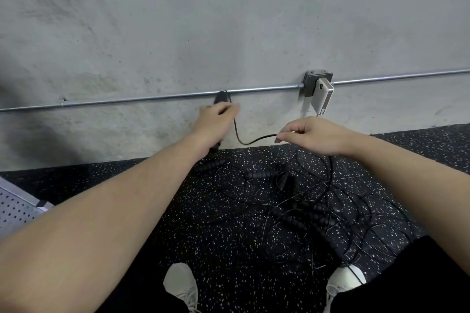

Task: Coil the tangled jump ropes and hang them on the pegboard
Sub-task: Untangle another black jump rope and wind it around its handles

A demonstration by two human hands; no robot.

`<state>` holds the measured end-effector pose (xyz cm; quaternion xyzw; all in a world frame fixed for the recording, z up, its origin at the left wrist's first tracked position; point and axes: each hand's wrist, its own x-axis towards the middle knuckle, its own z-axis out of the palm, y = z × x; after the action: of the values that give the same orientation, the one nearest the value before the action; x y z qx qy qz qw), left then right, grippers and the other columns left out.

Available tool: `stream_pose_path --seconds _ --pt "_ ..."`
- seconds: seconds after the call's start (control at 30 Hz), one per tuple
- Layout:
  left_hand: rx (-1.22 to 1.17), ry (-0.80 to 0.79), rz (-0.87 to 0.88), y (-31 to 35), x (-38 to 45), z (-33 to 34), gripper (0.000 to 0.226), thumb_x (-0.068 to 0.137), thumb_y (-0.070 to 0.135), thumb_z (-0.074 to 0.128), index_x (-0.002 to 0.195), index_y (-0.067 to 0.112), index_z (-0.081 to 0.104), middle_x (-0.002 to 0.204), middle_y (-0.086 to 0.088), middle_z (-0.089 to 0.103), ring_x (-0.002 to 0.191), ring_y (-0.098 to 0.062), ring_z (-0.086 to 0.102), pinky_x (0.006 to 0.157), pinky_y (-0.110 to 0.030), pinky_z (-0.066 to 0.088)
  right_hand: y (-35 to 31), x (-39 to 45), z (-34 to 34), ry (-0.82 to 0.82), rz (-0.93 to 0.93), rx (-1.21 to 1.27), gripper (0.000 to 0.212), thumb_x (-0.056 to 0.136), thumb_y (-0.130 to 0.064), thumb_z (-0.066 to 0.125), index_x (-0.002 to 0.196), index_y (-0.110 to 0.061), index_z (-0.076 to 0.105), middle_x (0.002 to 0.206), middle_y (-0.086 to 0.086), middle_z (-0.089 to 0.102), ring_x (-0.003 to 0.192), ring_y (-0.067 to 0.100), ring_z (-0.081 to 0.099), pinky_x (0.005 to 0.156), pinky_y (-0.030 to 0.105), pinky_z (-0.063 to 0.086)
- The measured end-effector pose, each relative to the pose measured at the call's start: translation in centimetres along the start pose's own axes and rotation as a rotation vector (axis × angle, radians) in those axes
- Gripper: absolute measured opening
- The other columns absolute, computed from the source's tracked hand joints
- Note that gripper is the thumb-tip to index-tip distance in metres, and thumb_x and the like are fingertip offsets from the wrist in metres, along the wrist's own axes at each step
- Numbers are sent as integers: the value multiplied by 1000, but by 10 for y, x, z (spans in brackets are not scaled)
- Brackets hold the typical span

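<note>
- Nearest, two white shoes [181, 284] stand on the speckled floor [229, 249], and a corner of the pegboard [17, 207] lies low at the left.
- Between shoes and wall, the tangled ropes [305, 201] sprawl on the floor, thin cords looping over thick beaded lengths.
- The step in hand looks like freeing one rope: judged from here, it goes best by feeding the cord slowly through the right fingers, lifting it clear of crossings instead of yanking, so knots do not tighten.
- The right hand [312, 134] pinches the cord [250, 140] between thumb and fingertips, the other fingers curled.
- The left hand [216, 119] grips a black handle [221, 99], fingers wrapped round it, held up near the wall's pipe [127, 99].
- The cord sags in a shallow curve between the two hands, the rest trailing down into the tangle.
</note>
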<state>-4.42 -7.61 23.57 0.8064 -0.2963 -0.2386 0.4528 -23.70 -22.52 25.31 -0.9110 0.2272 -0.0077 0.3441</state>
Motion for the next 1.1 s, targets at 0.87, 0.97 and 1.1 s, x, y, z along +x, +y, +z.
stream_pose_path --seconds 0.87,0.97,1.1 --pt "-89 130 -108 -6 5 -9 6 92 42 64 98 44 63 142 -20 50 66 -17 51 46 -22 39 31 -17 -11 -252 168 62 40 109 -40 28 106 -20 62 55 -3 50 59 16 61 75 42 55" --pt "-94 126 -53 -1 -1 -8 21 96 39 59 115 40 67 132 -16 54 62 -14 50 42 -19 38 20 -17 -10 -152 110 -55 36 106 -47 34 93 -31 64 62 -1 45 59 18 47 63 32 43" --pt "-47 -1 102 16 -20 5 27 101 38 57 125 35 68 134 -12 52 63 -10 52 42 -13 40 -1 -20 -7 -84 40 -110 32 107 -42 35 96 -28 62 68 -3 46 60 12 44 60 27 34"
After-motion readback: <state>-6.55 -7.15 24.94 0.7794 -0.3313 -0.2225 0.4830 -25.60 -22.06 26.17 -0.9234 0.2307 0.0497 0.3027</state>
